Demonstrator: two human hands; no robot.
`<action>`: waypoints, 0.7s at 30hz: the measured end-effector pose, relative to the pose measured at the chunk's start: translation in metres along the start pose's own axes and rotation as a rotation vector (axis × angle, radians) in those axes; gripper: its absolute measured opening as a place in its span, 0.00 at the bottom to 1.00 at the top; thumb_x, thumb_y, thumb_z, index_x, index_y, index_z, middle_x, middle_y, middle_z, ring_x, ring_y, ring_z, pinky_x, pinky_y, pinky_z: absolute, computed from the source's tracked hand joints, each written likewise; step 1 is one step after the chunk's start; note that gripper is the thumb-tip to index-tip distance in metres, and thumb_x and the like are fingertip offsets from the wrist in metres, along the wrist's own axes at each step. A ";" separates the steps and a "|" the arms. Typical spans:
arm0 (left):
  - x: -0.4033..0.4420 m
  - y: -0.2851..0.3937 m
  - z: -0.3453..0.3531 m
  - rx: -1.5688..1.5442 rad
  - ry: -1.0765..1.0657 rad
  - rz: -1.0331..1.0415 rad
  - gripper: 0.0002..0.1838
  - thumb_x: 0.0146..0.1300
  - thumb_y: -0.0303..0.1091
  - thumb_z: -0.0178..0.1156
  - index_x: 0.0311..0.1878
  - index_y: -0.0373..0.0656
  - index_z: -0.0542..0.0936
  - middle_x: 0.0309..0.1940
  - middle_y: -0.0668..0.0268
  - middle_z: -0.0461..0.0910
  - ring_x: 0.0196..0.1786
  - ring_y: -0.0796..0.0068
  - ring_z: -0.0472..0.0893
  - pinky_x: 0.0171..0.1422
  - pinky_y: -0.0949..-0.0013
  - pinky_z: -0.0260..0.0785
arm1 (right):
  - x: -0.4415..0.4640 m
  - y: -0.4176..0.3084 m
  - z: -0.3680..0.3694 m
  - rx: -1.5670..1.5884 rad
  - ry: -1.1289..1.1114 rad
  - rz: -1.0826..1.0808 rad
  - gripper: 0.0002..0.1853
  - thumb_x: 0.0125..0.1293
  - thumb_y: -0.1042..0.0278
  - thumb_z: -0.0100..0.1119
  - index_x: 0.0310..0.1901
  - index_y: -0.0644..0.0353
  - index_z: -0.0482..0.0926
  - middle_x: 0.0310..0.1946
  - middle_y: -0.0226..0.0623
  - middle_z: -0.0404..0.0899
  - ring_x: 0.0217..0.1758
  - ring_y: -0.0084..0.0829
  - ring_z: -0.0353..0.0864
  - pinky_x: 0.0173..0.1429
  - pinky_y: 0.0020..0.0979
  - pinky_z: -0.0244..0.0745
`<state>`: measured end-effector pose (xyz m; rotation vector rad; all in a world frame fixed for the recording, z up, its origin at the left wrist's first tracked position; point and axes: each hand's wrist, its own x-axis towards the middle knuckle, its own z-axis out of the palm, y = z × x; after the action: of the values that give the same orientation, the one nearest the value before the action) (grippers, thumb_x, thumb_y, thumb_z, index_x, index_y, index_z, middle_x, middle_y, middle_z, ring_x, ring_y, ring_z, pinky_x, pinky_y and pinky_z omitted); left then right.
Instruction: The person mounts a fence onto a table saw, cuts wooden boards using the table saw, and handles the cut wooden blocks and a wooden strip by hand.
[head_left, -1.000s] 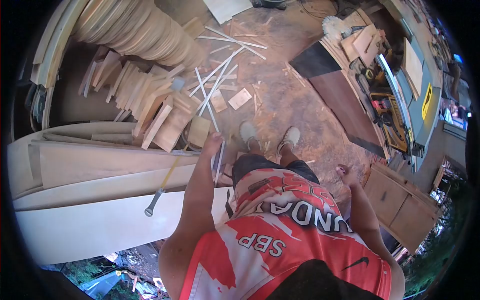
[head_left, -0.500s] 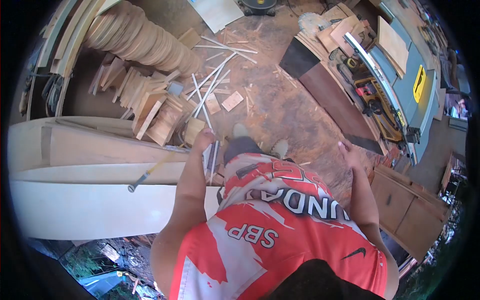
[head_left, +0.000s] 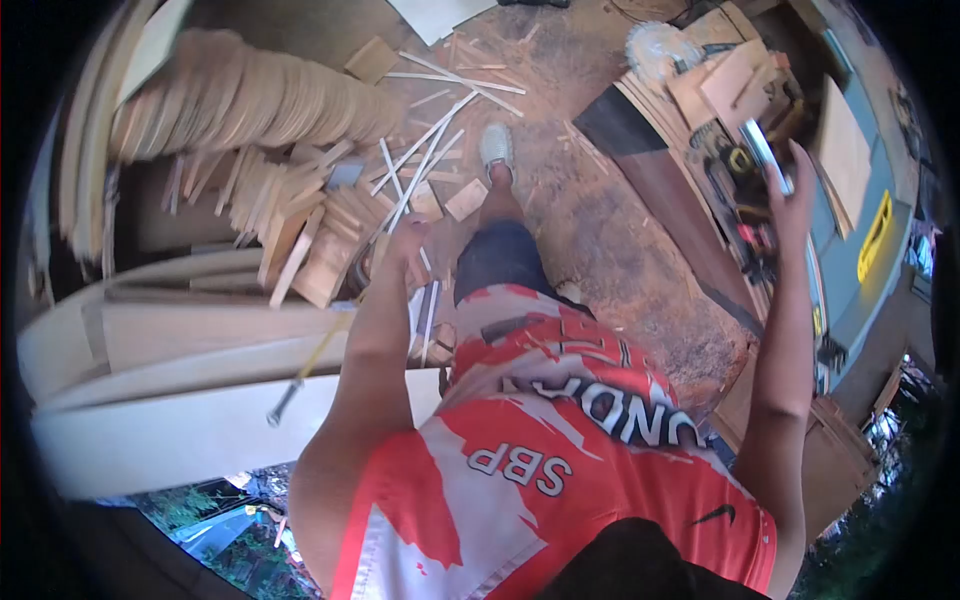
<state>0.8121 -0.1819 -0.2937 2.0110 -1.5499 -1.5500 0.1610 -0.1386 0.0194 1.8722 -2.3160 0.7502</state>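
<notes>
My left hand has its fingers closed beside the pile of cut wood. A long thin tool with a yellow shaft and grey end runs down-left from it, partly hidden behind my forearm; it appears to be in this hand. My right hand reaches over the right-hand bench, fingers apart, at a shiny metal rail. The thumb side overlaps the rail, and one finger stretches past it. Beneath this hand are a black-and-yellow tool and a red-marked tool.
Stacked round wood pieces and cut blocks stand left. White strips litter the dusty floor. A white panel lies lower left. On the right are a dark board and a saw blade.
My right hand has risen from beside my body to the rail on the bench. My left hand has moved slightly upward in view. One foot has stepped forward.
</notes>
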 end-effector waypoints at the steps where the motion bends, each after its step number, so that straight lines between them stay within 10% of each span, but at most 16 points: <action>1: 0.039 0.018 0.005 0.096 -0.012 0.059 0.18 0.62 0.34 0.62 0.53 0.36 0.79 0.40 0.60 0.83 0.43 0.70 0.81 0.51 0.68 0.72 | 0.013 0.011 0.014 -0.044 -0.037 -0.016 0.30 0.66 0.60 0.65 0.66 0.63 0.70 0.59 0.50 0.76 0.65 0.43 0.73 0.69 0.37 0.65; 4: 0.194 0.044 0.044 0.067 -0.143 0.042 0.21 0.58 0.39 0.61 0.53 0.38 0.81 0.52 0.48 0.81 0.56 0.55 0.80 0.60 0.61 0.72 | 0.031 0.006 0.052 0.009 -0.333 0.368 0.31 0.65 0.64 0.66 0.67 0.63 0.68 0.59 0.48 0.77 0.63 0.39 0.76 0.67 0.36 0.68; 8: 0.381 0.109 0.102 0.122 -0.084 0.099 0.20 0.60 0.36 0.64 0.52 0.35 0.79 0.41 0.52 0.83 0.47 0.57 0.83 0.54 0.62 0.74 | 0.031 0.015 0.062 -0.408 -0.410 0.682 0.21 0.65 0.66 0.66 0.56 0.69 0.76 0.48 0.46 0.83 0.50 0.34 0.80 0.58 0.35 0.73; 10: 0.461 0.137 0.119 0.438 -0.058 0.403 0.20 0.59 0.36 0.62 0.52 0.36 0.80 0.50 0.46 0.80 0.56 0.50 0.79 0.61 0.53 0.72 | 0.031 0.014 0.060 -0.422 -0.431 0.789 0.18 0.67 0.66 0.64 0.51 0.72 0.77 0.45 0.44 0.82 0.48 0.35 0.79 0.57 0.35 0.73; 13: 0.568 0.158 0.152 0.572 -0.071 0.166 0.19 0.58 0.35 0.62 0.52 0.38 0.78 0.47 0.47 0.80 0.56 0.47 0.78 0.60 0.50 0.72 | 0.023 0.024 0.037 -0.455 -0.548 0.946 0.14 0.69 0.67 0.61 0.49 0.71 0.77 0.45 0.43 0.81 0.48 0.36 0.79 0.60 0.38 0.72; 15: 0.621 0.152 0.174 0.669 0.043 0.178 0.21 0.58 0.38 0.63 0.53 0.40 0.77 0.50 0.51 0.79 0.58 0.49 0.76 0.59 0.49 0.72 | -0.007 0.046 0.010 -0.118 -0.279 1.253 0.13 0.69 0.68 0.58 0.49 0.70 0.76 0.43 0.42 0.80 0.48 0.36 0.78 0.60 0.39 0.73; 16: 0.647 0.140 0.187 0.732 0.120 0.259 0.22 0.58 0.40 0.63 0.54 0.42 0.77 0.52 0.54 0.78 0.58 0.50 0.76 0.59 0.49 0.72 | -0.006 0.043 0.012 -0.570 -0.410 0.947 0.13 0.69 0.65 0.57 0.49 0.65 0.79 0.45 0.42 0.80 0.46 0.35 0.79 0.53 0.36 0.74; 21: 0.734 0.082 0.229 1.124 0.029 0.242 0.18 0.65 0.41 0.55 0.55 0.48 0.79 0.56 0.61 0.77 0.63 0.57 0.74 0.61 0.49 0.68 | 0.040 0.011 0.048 -0.629 -0.499 1.150 0.16 0.69 0.62 0.59 0.51 0.63 0.78 0.49 0.43 0.79 0.52 0.32 0.76 0.58 0.35 0.71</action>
<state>0.5247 -0.6978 -0.7927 2.0513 -2.8984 -0.5182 0.1521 -0.1932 -0.0120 0.3775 -3.2789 -0.5131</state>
